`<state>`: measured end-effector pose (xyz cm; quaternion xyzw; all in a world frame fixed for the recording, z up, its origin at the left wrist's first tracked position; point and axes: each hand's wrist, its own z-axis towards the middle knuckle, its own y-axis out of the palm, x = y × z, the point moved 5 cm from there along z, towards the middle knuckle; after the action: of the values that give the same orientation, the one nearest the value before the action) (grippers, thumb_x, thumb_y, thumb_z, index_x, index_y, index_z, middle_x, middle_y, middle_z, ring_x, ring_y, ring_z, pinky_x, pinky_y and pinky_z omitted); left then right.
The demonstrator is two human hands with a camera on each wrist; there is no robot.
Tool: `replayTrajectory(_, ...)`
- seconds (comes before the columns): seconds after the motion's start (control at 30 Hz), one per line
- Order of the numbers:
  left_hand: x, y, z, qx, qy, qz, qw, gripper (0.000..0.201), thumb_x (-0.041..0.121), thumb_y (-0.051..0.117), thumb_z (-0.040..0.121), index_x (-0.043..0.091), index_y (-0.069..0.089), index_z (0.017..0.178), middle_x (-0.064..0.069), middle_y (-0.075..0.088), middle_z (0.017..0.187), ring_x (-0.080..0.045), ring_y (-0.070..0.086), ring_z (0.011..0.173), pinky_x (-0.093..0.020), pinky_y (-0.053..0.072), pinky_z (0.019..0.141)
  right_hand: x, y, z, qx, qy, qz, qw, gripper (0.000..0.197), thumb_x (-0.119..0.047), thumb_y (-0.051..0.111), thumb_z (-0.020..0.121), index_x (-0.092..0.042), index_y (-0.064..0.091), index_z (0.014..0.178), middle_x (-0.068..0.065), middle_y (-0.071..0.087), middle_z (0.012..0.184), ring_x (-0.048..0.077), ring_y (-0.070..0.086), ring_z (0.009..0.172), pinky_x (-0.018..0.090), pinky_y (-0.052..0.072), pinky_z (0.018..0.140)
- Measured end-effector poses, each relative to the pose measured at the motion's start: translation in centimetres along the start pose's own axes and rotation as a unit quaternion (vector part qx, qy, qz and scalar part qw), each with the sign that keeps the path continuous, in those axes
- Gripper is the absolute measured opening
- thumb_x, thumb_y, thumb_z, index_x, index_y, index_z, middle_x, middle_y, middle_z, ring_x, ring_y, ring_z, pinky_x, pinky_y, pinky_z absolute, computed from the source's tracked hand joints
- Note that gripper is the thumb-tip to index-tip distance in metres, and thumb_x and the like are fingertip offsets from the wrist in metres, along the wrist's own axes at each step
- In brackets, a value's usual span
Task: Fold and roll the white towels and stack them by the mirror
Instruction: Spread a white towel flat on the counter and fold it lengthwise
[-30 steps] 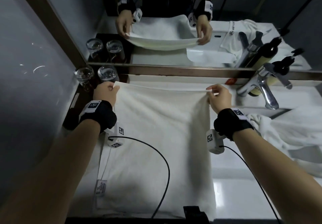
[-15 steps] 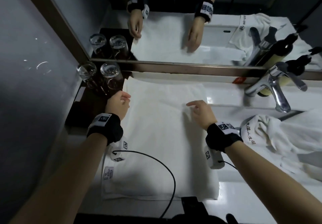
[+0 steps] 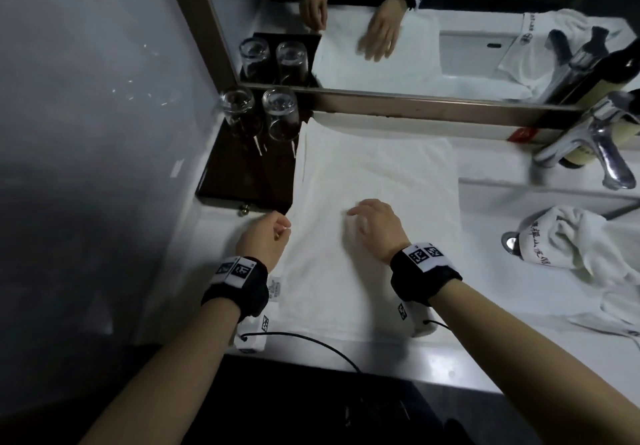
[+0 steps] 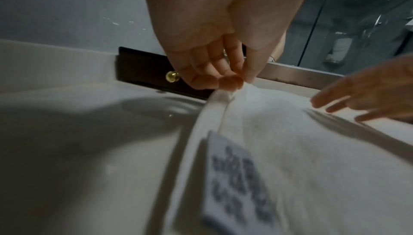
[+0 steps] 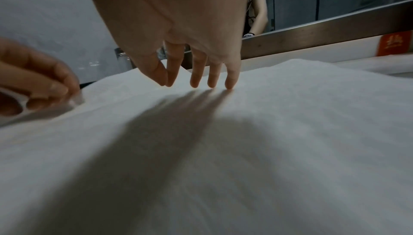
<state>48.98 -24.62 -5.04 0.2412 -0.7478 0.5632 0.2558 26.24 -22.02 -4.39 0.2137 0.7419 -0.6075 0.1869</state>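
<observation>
Glasses (image 3: 258,115) left, faucet (image 3: 588,139) right

white towel (image 3: 377,181), dark brown tray (image 3: 242,174).

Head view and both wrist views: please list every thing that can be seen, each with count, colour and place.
Flat towel: one, white, spread on the counter before the mirror.
Crumpled towel: one, white with dark lettering, at the right.
Glasses: two, clear, on the dark tray at the left.
Faucet: one, chrome, at the right.
Mirror: one, brown frame, behind the counter.
Left hand: pinches the flat towel's left edge.
Right hand: fingertips on the flat towel.
</observation>
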Motion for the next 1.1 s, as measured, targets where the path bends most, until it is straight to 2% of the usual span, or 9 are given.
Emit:
replayTrajectory(0.17, -1.3, -0.2, -1.4, -0.016, -0.034, 0.041, 0.998, 0.025, 0.019, 0.063, 0.086, 0.015, 0.055, 0.110, -0.003, 0.056, 0.107, -0.017, 0.059, 0.082, -0.031, 0.050, 0.080, -4.3, -0.4, 3.3, -0.004, -0.021, 0.058, 0.998, 0.035, -0.010, 0.051, 0.090, -0.010, 0.053, 0.125, 0.013, 0.051, 0.127, 0.027, 0.052, 0.114, 0.033, 0.040, 0.097)
replayTrajectory(0.27, -1.3, -0.2, -2.0, -0.054, -0.047, 0.103, 0.992, 0.034, 0.024, 0.060, 0.088, 0.015, 0.051, 0.120, -0.003, 0.051, 0.121, -0.020, 0.060, 0.097, -0.035, 0.049, 0.088, -6.0, -1.0, 5.9, -0.003, -0.009, 0.071, 0.997, 0.035, -0.014, 0.052, 0.091, -0.008, 0.051, 0.125, 0.014, 0.056, 0.121, 0.028, 0.055, 0.108, 0.035, 0.043, 0.094)
replayTrajectory(0.4, -1.0, -0.4, -2.5, -0.049, -0.046, 0.184, 0.981, 0.036, 0.031, 0.058, 0.089, 0.019, 0.051, 0.122, 0.000, 0.049, 0.125, -0.018, 0.058, 0.100, -0.025, 0.038, 0.073, -6.9, -1.6, 10.0, -0.010, 0.043, 0.078, 0.996, 0.038, -0.021, 0.051, 0.093, -0.006, 0.046, 0.128, 0.015, 0.060, 0.121, 0.030, 0.055, 0.113, 0.036, 0.042, 0.095)
replayTrajectory(0.6, -1.8, -0.3, -2.9, -0.022, -0.076, 0.176, 0.981, 0.030, 0.045, 0.060, 0.083, 0.024, 0.058, 0.105, 0.004, 0.052, 0.113, -0.012, 0.051, 0.083, -0.025, 0.037, 0.069, -7.2, -1.4, 14.7, -0.034, 0.086, 0.060, 0.994, 0.044, -0.034, 0.048, 0.095, -0.005, 0.045, 0.128, 0.017, 0.058, 0.124, 0.034, 0.053, 0.116, 0.038, 0.043, 0.096)
replayTrajectory(0.73, -2.0, 0.5, -2.7, -0.014, -0.110, 0.117, 0.987, 0.029, 0.041, 0.066, 0.080, 0.019, 0.060, 0.099, 0.001, 0.054, 0.109, -0.018, 0.057, 0.093, -0.033, 0.048, 0.081, -6.8, -1.1, 17.0, -0.039, 0.105, 0.052, 0.992, 0.044, -0.042, 0.046, 0.093, -0.004, 0.054, 0.115, 0.017, 0.067, 0.109, 0.034, 0.064, 0.099, 0.041, 0.051, 0.090)
replayTrajectory(0.87, -1.2, 0.7, -2.7, 0.014, -0.100, 0.163, 0.981, 0.017, 0.039, 0.063, 0.081, 0.023, 0.065, 0.086, 0.004, 0.054, 0.096, -0.012, 0.051, 0.078, -0.024, 0.039, 0.069, -6.3, -0.7, 18.2, -0.030, 0.094, 0.030, 0.995, 0.031, -0.034, 0.047, 0.091, -0.008, 0.056, 0.104, 0.015, 0.067, 0.107, 0.033, 0.062, 0.099, 0.031, 0.046, 0.080)
replayTrajectory(0.93, -1.1, 0.9, -2.9, 0.029, -0.101, 0.159, 0.982, 0.014, 0.034, 0.061, 0.083, 0.022, 0.059, 0.078, 0.005, 0.048, 0.084, -0.013, 0.044, 0.073, -0.025, 0.037, 0.066, -6.0, -0.8, 18.3, -0.003, 0.077, 0.039, 0.996, 0.022, -0.028, 0.048, 0.091, -0.009, 0.055, 0.100, 0.015, 0.065, 0.106, 0.034, 0.060, 0.099, 0.031, 0.040, 0.074)
replayTrajectory(1.03, -1.1, 0.9, -3.3, 0.048, -0.139, 0.103, 0.984, 0.022, 0.028, 0.054, 0.086, 0.019, 0.040, 0.073, 0.006, 0.039, 0.063, -0.014, 0.039, 0.058, -0.025, 0.028, 0.051, -5.4, -1.5, 17.6, 0.079, 0.033, 0.107, 0.991, 0.015, -0.025, 0.048, 0.090, -0.010, 0.047, 0.088, 0.014, 0.062, 0.086, 0.033, 0.059, 0.083, 0.033, 0.040, 0.068)
replayTrajectory(1.1, -1.1, 1.0, -3.5, 0.048, -0.149, 0.064, 0.985, 0.022, 0.025, 0.051, 0.087, 0.018, 0.034, 0.074, 0.004, 0.036, 0.057, -0.013, 0.035, 0.051, -0.026, 0.025, 0.049, -5.4, -2.1, 16.8, 0.125, -0.009, 0.168, 0.978, 0.015, -0.023, 0.047, 0.090, -0.012, 0.041, 0.083, 0.007, 0.054, 0.074, 0.029, 0.053, 0.070, 0.038, 0.043, 0.065)
